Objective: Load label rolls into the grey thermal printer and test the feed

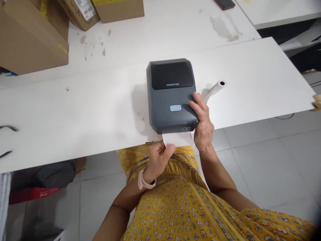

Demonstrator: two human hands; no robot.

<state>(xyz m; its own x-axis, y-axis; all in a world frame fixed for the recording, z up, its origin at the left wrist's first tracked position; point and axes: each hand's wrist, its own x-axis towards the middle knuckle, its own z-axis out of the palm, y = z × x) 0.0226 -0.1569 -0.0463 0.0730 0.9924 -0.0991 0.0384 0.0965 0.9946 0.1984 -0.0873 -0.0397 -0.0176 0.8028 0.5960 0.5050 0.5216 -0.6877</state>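
A dark grey label printer [170, 100] with a black lid window and a light oblong button sits near the front edge of the white table. White label paper [178, 139] sticks out from its near side. My left hand [160, 155] pinches the paper's left corner between thumb and fingers. Against the printer's right side rests my right hand [203, 124], its fingertips on the top and the palm along the near right corner. A white roll-like tube [216, 89] with a dark hole in its end lies just beyond my right hand, partly hidden by it.
Cardboard boxes [32, 36] stand at the back left. A dark phone-like object [224, 4] lies at the far back right. Eyeglass temples [8, 128] show at the left edge. The table's front edge [75, 154] runs close to my body, with tiled floor [271, 160] below.
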